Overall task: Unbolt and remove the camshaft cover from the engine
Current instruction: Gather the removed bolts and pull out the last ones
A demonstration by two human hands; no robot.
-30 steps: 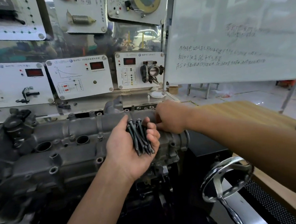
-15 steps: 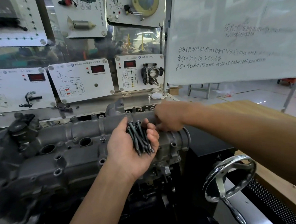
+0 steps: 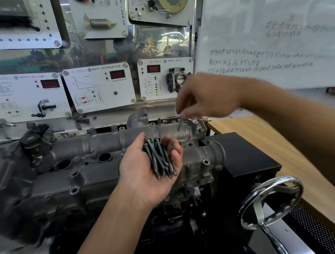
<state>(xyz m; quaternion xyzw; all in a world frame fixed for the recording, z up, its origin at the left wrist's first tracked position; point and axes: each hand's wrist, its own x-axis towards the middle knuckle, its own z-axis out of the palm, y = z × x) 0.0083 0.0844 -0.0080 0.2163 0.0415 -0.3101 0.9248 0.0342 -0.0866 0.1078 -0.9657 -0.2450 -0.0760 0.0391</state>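
Observation:
The grey camshaft cover [image 3: 103, 143] lies across the engine, with several empty bolt holes along its edges. My left hand [image 3: 144, 177] is palm up over the cover's right half and holds a bundle of several long dark bolts [image 3: 159, 158] in loosely curled fingers. My right hand [image 3: 206, 97] is lifted above the cover's far right end. Its fingertips pinch the top of a blurred bolt [image 3: 179, 125] that hangs down just over the cover.
A chrome handwheel [image 3: 271, 203] sticks out at lower right beside a black box [image 3: 246, 153] and a wooden table [image 3: 293, 148]. Behind the engine stand white sensor display panels [image 3: 99, 87] and a whiteboard [image 3: 274, 32].
My right hand has risen from the cover's far right end, drawing a bolt up with it. My left hand has stayed in place with its bolts.

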